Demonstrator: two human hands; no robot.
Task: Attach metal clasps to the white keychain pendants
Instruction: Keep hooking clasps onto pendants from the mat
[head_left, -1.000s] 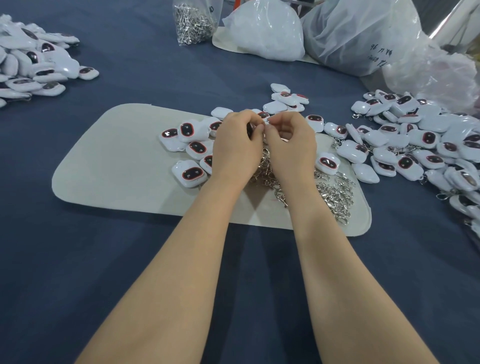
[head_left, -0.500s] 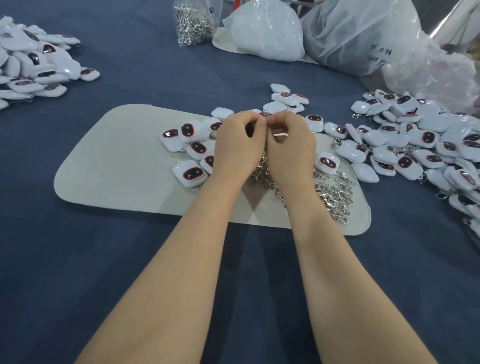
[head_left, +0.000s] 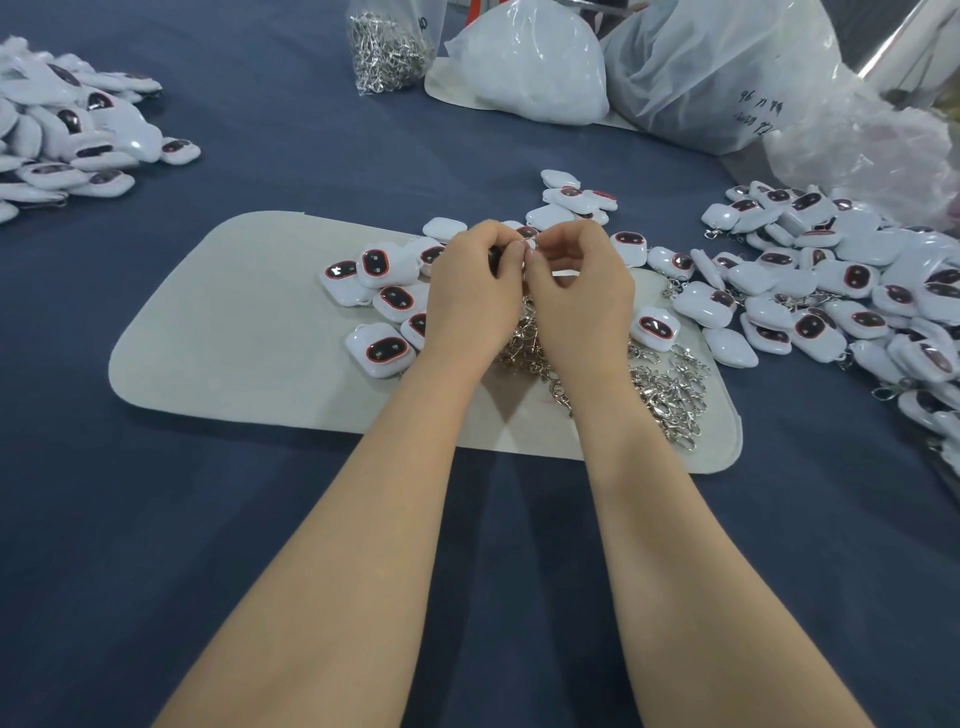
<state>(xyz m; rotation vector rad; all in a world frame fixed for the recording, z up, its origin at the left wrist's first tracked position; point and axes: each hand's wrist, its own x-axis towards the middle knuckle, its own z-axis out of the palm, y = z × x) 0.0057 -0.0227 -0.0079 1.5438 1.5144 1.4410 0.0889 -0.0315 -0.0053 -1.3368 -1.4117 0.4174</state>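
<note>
Curled round a white pendant (head_left: 531, 243), the left hand (head_left: 475, 296) holds it just above the mat (head_left: 234, 322), and the right hand (head_left: 576, 296) pinches its exposed edge, fingertips touching. Whether a clasp sits between them I cannot tell. Loose clasps (head_left: 670, 389) lie heaped on the mat.

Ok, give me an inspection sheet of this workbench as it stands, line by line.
Surface: blue cloth covering the table, with a beige mat in front of the person.
Job's things: loose pendants and a clasp pile on the mat; right pendant pile, some with clasps on; left pendant pile; clasp bag at the far edge.
Clutter: plastic bags at the far right.
Grippers: left hand and right hand fingertip to fingertip above the mat, pinching a held piece, mostly hidden.
Cables: nothing seen.
Surroundings: metal rail top right; else out of view.
</note>
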